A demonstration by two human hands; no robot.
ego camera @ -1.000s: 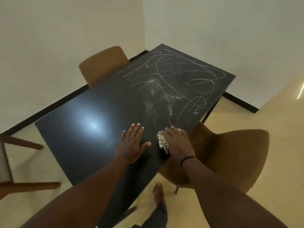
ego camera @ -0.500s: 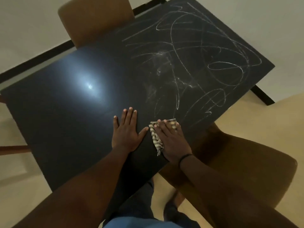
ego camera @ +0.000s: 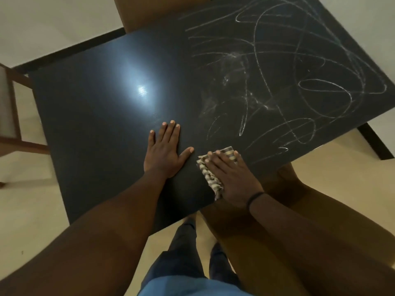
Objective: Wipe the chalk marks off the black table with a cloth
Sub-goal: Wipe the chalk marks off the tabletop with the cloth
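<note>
My left hand (ego camera: pixel 164 153) lies flat and wide on the black table (ego camera: pixel 96 116), mid frame. Just right, my right hand (ego camera: pixel 232 178) presses flat on the striped cloth (ego camera: pixel 210 179). Chalk marks (ego camera: pixel 284 82) fill the upper right.

Striped cloth (ego camera: pixel 210 178) lies on black table (ego camera: pixel 96 116) near chalk marks (ego camera: pixel 288 82).

— On the table (ego camera: pixel 89 116), near edge: left hand (ego camera: pixel 164 150) flat, just left of right hand (ego camera: pixel 230 178); cloth (ego camera: pixel 210 178) under right hand.
— Beyond and right: chalk marks (ego camera: pixel 277 82). Behind far edge: chair (ego camera: pixel 136 16).
</note>
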